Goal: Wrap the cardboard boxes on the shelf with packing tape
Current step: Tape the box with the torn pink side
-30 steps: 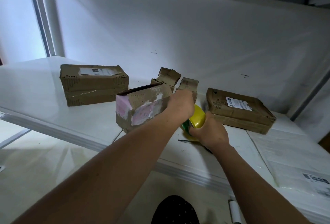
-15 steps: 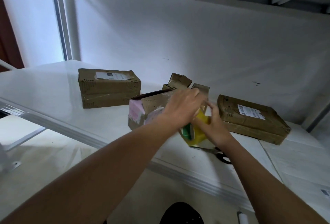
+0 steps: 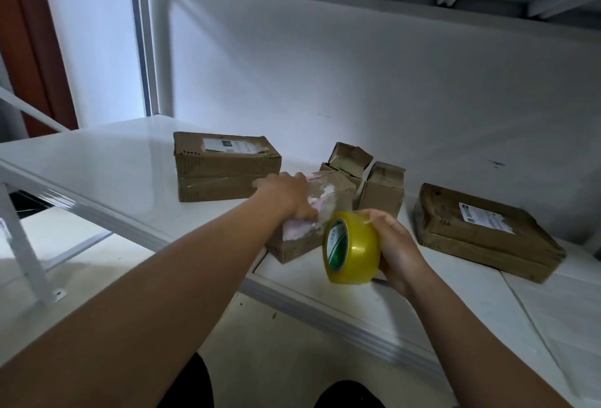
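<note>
Head view: left hand (image 3: 287, 194) presses down on the small box (image 3: 312, 222) at the front of the shelf (image 3: 97, 160), fingers curled over its top; right hand (image 3: 395, 246) grips the tape roll (image 3: 351, 248) just beside that box; hands close together but not touching. Box looks light, worn, easily crushed; brace it flat from above; hold the roll by its outer rim.
</note>
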`<act>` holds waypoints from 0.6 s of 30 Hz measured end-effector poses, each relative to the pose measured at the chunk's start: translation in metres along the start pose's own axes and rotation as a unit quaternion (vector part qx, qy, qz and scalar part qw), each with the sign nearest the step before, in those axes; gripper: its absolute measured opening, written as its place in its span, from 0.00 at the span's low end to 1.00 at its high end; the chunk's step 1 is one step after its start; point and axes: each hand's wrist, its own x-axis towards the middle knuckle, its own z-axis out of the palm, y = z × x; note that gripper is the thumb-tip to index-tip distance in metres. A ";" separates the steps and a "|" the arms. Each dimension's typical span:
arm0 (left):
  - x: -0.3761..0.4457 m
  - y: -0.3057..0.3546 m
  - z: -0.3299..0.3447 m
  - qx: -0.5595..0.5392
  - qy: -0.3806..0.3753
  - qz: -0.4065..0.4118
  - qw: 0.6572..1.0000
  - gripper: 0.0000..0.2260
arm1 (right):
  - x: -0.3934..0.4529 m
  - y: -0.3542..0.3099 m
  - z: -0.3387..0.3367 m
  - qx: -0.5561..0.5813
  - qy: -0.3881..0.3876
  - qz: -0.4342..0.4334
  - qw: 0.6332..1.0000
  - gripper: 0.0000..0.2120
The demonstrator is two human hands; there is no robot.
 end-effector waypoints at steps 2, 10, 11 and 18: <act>0.003 0.000 -0.011 -0.029 -0.027 0.012 0.999 0.32 | -0.002 0.002 0.000 -0.007 0.012 0.000 1.000 0.07; 0.007 -0.054 -0.001 -0.446 -0.255 -0.060 0.856 0.28 | -0.003 -0.034 -0.048 -0.084 0.073 -0.006 0.994 0.11; 0.008 -0.057 0.008 -0.468 -0.253 -0.055 0.845 0.26 | -0.003 -0.038 -0.054 -0.101 0.071 -0.008 0.992 0.12; 0.006 -0.050 0.010 -0.426 -0.216 0.014 0.878 0.18 | -0.010 -0.038 -0.060 -0.167 0.045 -0.002 0.985 0.12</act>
